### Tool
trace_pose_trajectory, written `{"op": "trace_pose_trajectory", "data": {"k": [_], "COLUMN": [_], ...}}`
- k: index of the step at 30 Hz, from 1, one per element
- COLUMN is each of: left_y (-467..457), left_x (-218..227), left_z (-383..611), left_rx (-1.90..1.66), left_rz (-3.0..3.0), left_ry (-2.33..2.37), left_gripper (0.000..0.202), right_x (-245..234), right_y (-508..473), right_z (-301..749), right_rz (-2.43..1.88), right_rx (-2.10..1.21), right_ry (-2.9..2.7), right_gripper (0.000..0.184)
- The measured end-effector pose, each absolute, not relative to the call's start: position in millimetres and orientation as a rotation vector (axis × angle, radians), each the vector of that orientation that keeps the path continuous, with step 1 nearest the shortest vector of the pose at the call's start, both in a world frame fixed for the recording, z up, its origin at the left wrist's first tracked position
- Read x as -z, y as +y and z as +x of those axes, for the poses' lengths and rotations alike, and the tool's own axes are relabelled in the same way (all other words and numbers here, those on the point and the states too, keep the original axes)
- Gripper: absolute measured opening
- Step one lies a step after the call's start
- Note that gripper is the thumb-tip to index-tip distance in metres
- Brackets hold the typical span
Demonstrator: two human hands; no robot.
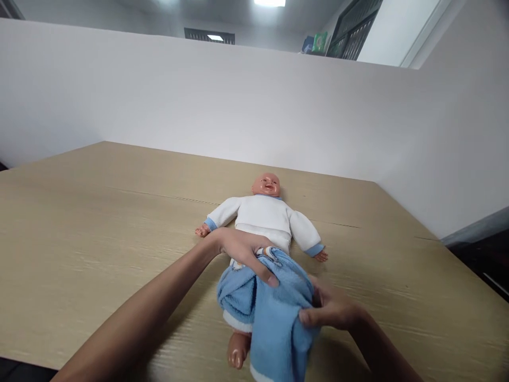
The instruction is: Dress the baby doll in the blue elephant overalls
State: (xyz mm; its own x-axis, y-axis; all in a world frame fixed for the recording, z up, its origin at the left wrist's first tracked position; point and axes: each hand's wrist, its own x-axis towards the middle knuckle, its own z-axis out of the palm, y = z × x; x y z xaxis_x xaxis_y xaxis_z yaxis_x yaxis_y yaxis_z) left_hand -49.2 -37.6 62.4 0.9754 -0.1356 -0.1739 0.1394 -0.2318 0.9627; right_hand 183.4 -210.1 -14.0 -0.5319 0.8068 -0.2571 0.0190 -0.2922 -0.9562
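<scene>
A baby doll (pixel 265 215) lies on its back on the table, its head away from me. It wears a white top with blue cuffs and fluffy blue trousers (pixel 274 318). My left hand (pixel 248 250) lies across the doll's waist, closed on the top of the trousers, its thumb over the blue cloth and its other fingers partly hidden. My right hand (pixel 332 305) grips the side of the trouser leg nearer to it, thumb on top, fingers behind the cloth. One bare foot (pixel 238 350) sticks out of the left trouser leg. The other foot is not visible; that leg's cloth hangs long.
The wooden table (pixel 99 223) spreads widely around the doll, with thin seams across its top. A pale low wall (pixel 199 101) stands along its far side. Beyond that wall are a ceiling light, a dark barred window and a green package (pixel 319 41).
</scene>
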Motion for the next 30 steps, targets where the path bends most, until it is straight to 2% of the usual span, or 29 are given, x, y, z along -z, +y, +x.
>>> {"op": "trace_pose_trajectory", "data": {"k": [3, 5, 9, 14, 20, 25, 30], "left_y": [-39, -39, -34, -22, -21, -23, -27], "left_x": [-65, -66, -60, -43, -33, -38, -40], "left_z": [-48, -48, -50, -52, -49, -51, -49], "left_rx": [0.301, 0.353, 0.323, 0.231, 0.183, 0.165, 0.178], "left_rz": [1.763, 1.77, 1.859, 1.793, 1.799, 1.787, 1.758], "left_ry": [-0.041, -0.087, -0.021, -0.068, -0.064, -0.082, -0.082], "left_gripper": [0.037, 0.041, 0.038, 0.04, 0.033, 0.034, 0.039], "right_x": [31, 38, 25, 12, 38, 26, 10], "right_y": [-208, -205, -203, -208, -208, -208, -213], "right_z": [184, 183, 180, 181, 179, 178, 180], "right_rz": [-1.126, -1.146, -1.147, -0.954, -1.131, -1.166, -1.019], "right_rx": [-1.614, -1.555, -1.674, -1.92, -1.451, -1.642, -1.796], "right_ry": [-1.052, -0.936, -1.196, -1.468, -0.985, -0.991, -1.333], "right_gripper": [0.056, 0.052, 0.051, 0.067, 0.057, 0.051, 0.075]}}
